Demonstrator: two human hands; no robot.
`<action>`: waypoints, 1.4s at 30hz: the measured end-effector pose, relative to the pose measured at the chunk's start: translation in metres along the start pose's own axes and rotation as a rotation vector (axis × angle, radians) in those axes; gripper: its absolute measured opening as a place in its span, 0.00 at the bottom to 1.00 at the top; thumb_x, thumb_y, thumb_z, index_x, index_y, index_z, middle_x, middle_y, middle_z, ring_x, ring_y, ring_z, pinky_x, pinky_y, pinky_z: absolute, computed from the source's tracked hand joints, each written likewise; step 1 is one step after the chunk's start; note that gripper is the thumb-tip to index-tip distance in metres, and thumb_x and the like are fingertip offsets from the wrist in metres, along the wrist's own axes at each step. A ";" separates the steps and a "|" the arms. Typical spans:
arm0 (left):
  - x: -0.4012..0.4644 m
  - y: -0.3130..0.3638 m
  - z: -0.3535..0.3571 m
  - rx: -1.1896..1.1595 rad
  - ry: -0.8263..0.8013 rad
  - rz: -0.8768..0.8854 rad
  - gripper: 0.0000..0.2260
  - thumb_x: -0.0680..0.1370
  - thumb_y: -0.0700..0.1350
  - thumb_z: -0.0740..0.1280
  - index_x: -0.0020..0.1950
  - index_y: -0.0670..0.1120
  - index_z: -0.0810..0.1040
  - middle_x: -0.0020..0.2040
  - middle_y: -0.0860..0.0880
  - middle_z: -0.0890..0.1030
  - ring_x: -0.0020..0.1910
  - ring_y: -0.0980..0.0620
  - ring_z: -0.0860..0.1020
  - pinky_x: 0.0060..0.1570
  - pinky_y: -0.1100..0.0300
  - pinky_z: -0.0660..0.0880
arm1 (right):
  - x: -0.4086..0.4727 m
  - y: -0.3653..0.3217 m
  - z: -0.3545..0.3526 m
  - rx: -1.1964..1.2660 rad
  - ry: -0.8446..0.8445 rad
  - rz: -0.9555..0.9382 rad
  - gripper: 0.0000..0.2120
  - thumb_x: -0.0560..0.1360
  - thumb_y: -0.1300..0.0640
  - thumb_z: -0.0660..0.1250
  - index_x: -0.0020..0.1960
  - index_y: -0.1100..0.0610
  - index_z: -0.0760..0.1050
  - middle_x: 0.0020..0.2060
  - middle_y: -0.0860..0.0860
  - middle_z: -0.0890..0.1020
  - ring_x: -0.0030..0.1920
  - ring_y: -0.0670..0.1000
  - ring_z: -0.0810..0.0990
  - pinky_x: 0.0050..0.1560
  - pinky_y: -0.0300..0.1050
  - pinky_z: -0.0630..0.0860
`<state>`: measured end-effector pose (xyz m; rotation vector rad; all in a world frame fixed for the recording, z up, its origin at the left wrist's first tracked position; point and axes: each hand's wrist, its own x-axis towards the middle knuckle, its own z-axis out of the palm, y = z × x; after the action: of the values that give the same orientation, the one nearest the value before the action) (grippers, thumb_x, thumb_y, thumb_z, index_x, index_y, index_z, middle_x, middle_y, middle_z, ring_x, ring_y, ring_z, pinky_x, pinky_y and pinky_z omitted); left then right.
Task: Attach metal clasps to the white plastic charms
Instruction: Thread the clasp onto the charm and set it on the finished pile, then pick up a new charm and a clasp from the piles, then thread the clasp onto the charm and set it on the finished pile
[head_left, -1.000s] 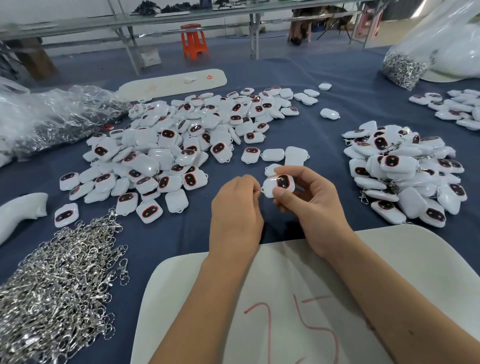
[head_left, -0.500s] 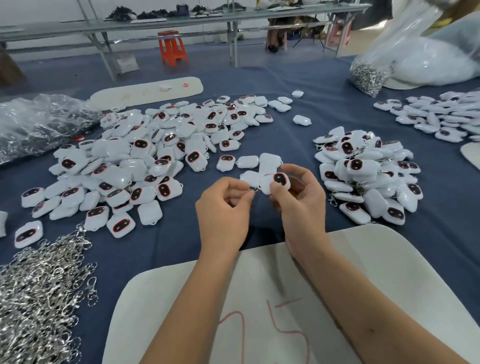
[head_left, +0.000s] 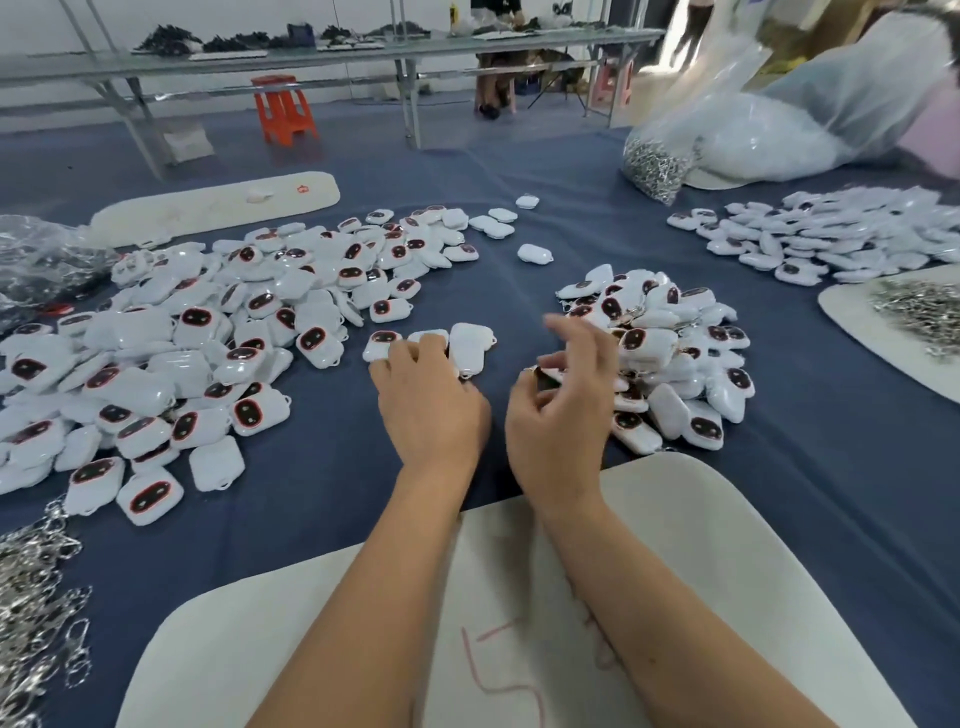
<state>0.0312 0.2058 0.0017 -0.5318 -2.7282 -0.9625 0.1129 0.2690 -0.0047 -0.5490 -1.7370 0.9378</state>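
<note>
Bright, even overhead light, soft shadows. Right hand motion-blurred. Wide-angle bending at edges; plastic bags top right smeared.

Motion blur smears the right hand, hiding what its fingers hold.

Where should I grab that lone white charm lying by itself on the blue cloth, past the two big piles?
Pinch the lone charm across its two long sides, coming straight down from above. It lies flat on the blue cloth with bare cloth all round it, so fingers can reach both edges. Its rounded top offers little to hold, so the edges look like the surer grip.
</note>
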 end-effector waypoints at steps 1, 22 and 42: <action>0.001 -0.006 0.001 0.057 -0.038 0.016 0.15 0.78 0.46 0.67 0.65 0.46 0.76 0.64 0.45 0.76 0.64 0.42 0.69 0.61 0.57 0.63 | -0.001 0.001 0.003 -0.055 -0.131 -0.006 0.23 0.74 0.72 0.66 0.66 0.58 0.76 0.64 0.51 0.73 0.54 0.51 0.78 0.51 0.51 0.80; -0.026 -0.093 -0.109 -0.375 -0.114 -0.234 0.09 0.75 0.54 0.74 0.44 0.54 0.76 0.39 0.53 0.84 0.39 0.53 0.83 0.46 0.50 0.80 | -0.041 -0.051 0.054 -0.098 -0.932 -0.137 0.21 0.74 0.61 0.73 0.65 0.50 0.76 0.54 0.49 0.78 0.54 0.51 0.77 0.56 0.48 0.74; -0.068 -0.201 -0.191 0.484 -0.028 -0.704 0.31 0.78 0.65 0.65 0.73 0.48 0.62 0.74 0.35 0.60 0.72 0.32 0.61 0.67 0.34 0.62 | -0.143 -0.148 0.135 -0.400 -1.262 -0.462 0.19 0.77 0.47 0.71 0.62 0.55 0.71 0.55 0.54 0.81 0.54 0.61 0.81 0.44 0.49 0.68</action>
<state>0.0270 -0.0795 0.0144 0.5323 -3.0572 -0.3485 0.0496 0.0317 0.0117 0.3423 -3.0318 0.5838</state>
